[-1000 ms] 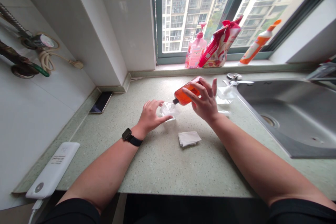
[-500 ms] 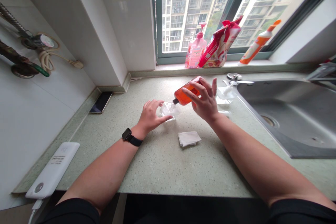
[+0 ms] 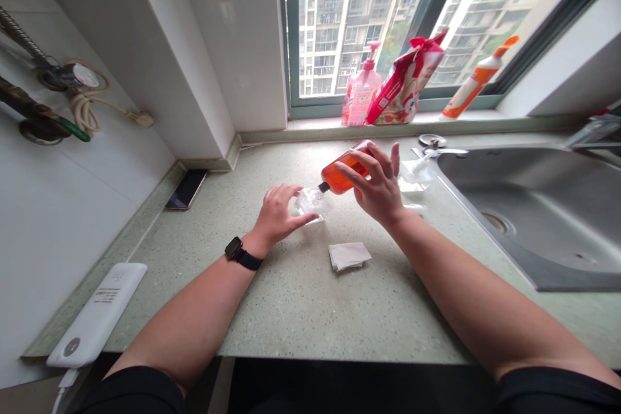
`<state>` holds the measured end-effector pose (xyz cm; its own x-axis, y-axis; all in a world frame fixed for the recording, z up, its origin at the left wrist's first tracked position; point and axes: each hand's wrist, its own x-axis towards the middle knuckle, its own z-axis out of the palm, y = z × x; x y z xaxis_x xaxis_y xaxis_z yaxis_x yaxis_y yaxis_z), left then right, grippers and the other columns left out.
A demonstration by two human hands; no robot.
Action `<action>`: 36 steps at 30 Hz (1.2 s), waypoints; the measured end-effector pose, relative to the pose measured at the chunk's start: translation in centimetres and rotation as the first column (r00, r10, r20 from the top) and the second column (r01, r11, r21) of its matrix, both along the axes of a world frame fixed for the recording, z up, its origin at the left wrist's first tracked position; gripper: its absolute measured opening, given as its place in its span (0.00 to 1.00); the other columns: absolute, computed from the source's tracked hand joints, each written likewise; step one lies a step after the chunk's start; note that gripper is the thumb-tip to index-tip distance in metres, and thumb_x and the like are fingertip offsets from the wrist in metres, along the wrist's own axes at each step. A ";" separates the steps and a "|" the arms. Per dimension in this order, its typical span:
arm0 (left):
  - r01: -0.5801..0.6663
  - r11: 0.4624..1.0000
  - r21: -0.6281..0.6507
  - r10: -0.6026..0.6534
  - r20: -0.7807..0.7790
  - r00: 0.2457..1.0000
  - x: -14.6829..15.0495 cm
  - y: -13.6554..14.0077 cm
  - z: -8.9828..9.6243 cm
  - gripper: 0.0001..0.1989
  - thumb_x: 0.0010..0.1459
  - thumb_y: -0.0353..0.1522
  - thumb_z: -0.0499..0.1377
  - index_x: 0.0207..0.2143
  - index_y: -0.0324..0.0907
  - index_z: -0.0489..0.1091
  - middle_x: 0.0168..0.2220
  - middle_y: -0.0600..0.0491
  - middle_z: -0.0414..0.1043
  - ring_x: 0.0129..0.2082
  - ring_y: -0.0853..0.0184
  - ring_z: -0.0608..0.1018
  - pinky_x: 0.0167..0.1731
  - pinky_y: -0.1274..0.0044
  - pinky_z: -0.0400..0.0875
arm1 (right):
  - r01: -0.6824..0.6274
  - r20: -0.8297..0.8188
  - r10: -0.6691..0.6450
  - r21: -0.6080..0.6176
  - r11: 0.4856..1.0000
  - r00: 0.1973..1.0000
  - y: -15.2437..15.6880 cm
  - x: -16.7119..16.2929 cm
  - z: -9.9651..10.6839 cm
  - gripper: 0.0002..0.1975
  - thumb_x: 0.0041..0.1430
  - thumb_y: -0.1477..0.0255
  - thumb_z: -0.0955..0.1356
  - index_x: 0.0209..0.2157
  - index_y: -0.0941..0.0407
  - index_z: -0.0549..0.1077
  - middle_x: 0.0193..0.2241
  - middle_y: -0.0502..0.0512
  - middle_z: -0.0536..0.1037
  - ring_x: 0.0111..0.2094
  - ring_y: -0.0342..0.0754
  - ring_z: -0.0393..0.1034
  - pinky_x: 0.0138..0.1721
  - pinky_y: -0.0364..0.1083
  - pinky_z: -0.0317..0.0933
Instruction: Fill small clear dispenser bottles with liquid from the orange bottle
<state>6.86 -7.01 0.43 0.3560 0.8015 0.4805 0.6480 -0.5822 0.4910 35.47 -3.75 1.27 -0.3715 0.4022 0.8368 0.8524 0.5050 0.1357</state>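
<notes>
My right hand (image 3: 376,184) grips a clear bottle of orange-red liquid (image 3: 339,171), tilted with its dark neck pointing down to the left. The neck's end is right at the top of a clear plastic container (image 3: 314,202). Around that container's left side my left hand (image 3: 281,215) is closed, thumb in front and fingers behind. Whether liquid is flowing I cannot make out. A folded white tissue (image 3: 349,255) lies on the counter just in front of the bottle. To the right of my right hand stands another clear and white plastic item (image 3: 416,174), partly hidden by my fingers.
A steel sink (image 3: 528,207) is set into the speckled counter (image 3: 291,310) on the right. A phone (image 3: 187,189) and a white power bank (image 3: 99,314) lie at left. On the windowsill stand a pink pump bottle (image 3: 361,94), a red bag (image 3: 407,84) and an orange-white bottle (image 3: 478,84).
Almost nothing differs. Both hands, the tilted bottle and the clear container keep their places, apart from a very slight shift of the whole view.
</notes>
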 end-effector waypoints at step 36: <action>-0.013 1.000 -0.013 0.013 -0.003 1.000 0.1 -0.2 0.4 0.28 0.57 0.49 0.73 0.53 0.46 0.71 0.47 0.49 0.79 0.50 0.53 0.79 0.61 0.55 0.68 | -0.006 0.086 0.000 0.065 0.998 0.996 -0.5 0.0 1.2 0.48 0.66 0.83 0.67 0.74 0.25 0.51 0.62 0.48 0.73 0.70 0.62 0.61 0.74 0.79 0.45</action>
<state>6.94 -7.26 0.83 0.3469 0.8123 0.4689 0.6572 -0.5672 0.4964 35.45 -4.25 2.43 -0.4444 0.3464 0.8262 0.8345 0.4955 0.2411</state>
